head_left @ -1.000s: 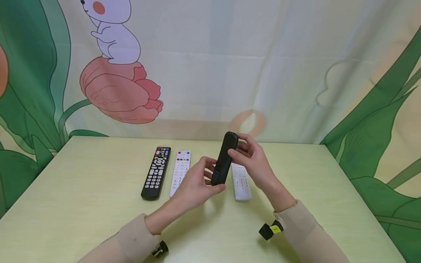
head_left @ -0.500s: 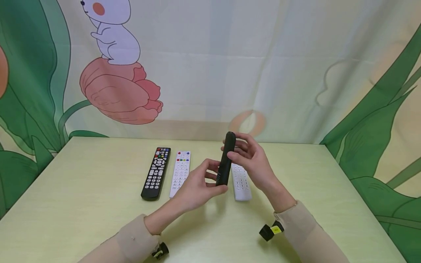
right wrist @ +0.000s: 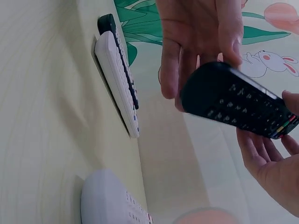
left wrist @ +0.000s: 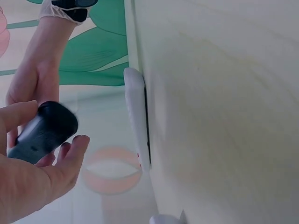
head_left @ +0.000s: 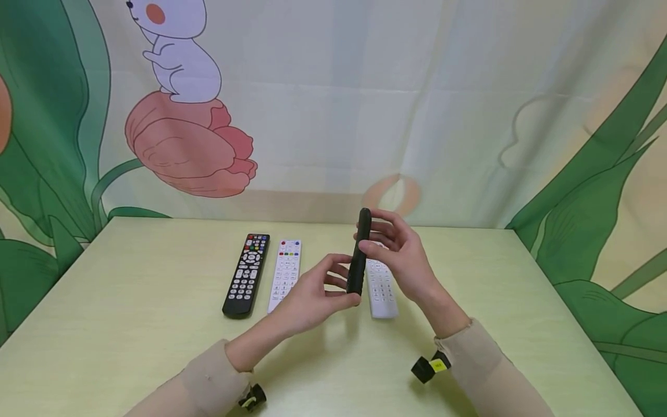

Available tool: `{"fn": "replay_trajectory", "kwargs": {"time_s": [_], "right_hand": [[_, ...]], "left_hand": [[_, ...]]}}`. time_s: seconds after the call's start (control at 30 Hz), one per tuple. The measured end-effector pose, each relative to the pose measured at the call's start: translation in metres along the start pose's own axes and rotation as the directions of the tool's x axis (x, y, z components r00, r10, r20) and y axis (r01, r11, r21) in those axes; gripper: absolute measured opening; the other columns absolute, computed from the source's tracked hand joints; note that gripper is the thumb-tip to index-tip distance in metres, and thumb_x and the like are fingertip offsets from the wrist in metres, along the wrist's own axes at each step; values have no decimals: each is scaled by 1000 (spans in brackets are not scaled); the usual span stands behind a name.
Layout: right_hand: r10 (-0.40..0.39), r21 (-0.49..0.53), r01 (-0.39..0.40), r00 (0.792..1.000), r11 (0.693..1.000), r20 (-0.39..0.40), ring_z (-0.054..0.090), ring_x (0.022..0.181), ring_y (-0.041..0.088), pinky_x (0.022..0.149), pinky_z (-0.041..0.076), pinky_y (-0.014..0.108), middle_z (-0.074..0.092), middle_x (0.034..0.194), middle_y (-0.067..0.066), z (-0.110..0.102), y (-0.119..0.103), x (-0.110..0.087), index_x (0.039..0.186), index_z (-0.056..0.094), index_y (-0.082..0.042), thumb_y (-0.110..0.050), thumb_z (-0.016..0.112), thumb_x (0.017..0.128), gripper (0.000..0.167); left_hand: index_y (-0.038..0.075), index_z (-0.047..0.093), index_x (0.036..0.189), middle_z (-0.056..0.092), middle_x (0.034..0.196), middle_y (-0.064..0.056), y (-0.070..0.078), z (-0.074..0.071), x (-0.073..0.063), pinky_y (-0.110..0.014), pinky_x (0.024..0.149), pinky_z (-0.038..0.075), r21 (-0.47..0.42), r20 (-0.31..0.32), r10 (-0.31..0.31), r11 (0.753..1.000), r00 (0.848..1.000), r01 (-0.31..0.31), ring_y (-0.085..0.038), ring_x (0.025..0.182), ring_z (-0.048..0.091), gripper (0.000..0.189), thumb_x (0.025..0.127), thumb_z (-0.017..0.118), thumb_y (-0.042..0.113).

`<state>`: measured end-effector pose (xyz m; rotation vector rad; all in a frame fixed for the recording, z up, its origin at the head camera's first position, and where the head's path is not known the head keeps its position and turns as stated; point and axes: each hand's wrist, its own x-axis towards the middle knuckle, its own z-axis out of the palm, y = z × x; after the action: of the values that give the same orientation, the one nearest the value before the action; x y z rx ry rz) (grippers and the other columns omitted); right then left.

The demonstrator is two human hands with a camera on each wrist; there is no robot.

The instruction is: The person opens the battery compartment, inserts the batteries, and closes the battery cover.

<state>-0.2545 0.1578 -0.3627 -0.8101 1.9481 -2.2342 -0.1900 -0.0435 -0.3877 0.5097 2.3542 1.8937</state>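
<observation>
Above the table, both hands hold one black remote control [head_left: 357, 255], upright and slightly tilted, narrow edge toward the head camera. My left hand [head_left: 312, 295] holds its lower end between thumb and fingers. Near the upper end, my right hand [head_left: 400, 255] grips it, thumb on the near side. Its button face with white markings and a row of coloured keys shows in the right wrist view, where the remote control [right wrist: 238, 100] spans between left hand [right wrist: 201, 32] and right hand [right wrist: 275, 177]. The left wrist view shows its blank, dark lower end [left wrist: 58, 121].
On the pale table [head_left: 156, 324] lie a second black remote [head_left: 247, 277], a white remote [head_left: 285, 272] partly behind the left hand, and another white remote [head_left: 383, 289] below the right hand. A printed curtain [head_left: 312, 116] hangs along the table's back edge.
The held remote has turned about its length, from showing its broad back to showing its narrow edge. Its lower end has shifted slightly right, with the left hand's fingers following.
</observation>
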Motion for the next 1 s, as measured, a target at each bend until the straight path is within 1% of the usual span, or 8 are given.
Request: {"fn": "replay_trajectory", "kwargs": {"time_s": [0.2,0.27,0.33,0.5,0.63,0.7,0.87,1.0], "right_hand": [[20,-113,-27,998,993,-63,63,114,32,89,59,37,61,129,20,-5,-3,3,145,51,-6,-1,73,94,56],[18,-183,-32,997,983,-81,63,113,31,88,59,36,63,127,18,-7,-3,3,144,53,-7,-4,75,93,55],[7,-265,-35,995,964,-104,64,111,29,87,58,36,65,125,15,-10,-3,3,142,55,-9,-9,78,92,54],[-26,-447,-55,985,893,-172,67,103,25,82,58,39,69,118,8,-16,-1,3,136,61,-14,-22,83,89,52],[-43,-564,-94,974,821,-224,67,99,23,78,57,40,69,114,6,-22,1,3,134,62,-16,-25,82,88,51],[-47,-613,-116,969,782,-244,66,98,23,78,55,39,68,114,7,-25,3,4,134,61,-14,-25,82,88,52],[-37,-695,-167,962,699,-269,66,96,28,78,54,41,67,112,13,-33,8,6,134,59,-9,-23,81,87,54],[15,-734,-225,959,641,-282,64,95,30,76,57,41,65,114,16,-40,12,8,136,56,-5,-26,79,88,57]], "left_hand": [[7,52,140,60,118,-10,2,-8,-3,-37,93,56,90,15,8,996,1000,-9,-32,109,62,56,91,79,11],[8,53,138,60,117,-9,3,-10,-4,-37,93,56,102,15,4,995,1000,-5,-31,108,62,54,91,79,10],[8,54,137,60,116,-8,3,-11,-5,-38,93,56,110,20,2,994,1000,-4,-31,108,62,51,92,78,10],[9,55,135,60,115,-7,1,-16,-7,-37,93,55,147,44,-8,989,999,1,-29,107,62,46,93,76,12],[10,56,134,61,114,-5,0,-21,-7,-35,91,55,205,70,-14,979,997,-1,-22,104,62,44,94,75,14],[10,56,134,62,114,-5,-1,-24,-8,-35,90,55,224,80,-15,975,997,-3,-22,103,62,44,95,75,14],[9,58,133,63,114,-4,-2,-29,-8,-35,89,55,258,94,-25,966,995,0,-22,103,62,42,95,75,16],[8,59,131,64,113,-5,-3,-32,-9,-36,88,55,282,98,-27,959,995,-2,-22,102,62,40,95,75,17]]}}
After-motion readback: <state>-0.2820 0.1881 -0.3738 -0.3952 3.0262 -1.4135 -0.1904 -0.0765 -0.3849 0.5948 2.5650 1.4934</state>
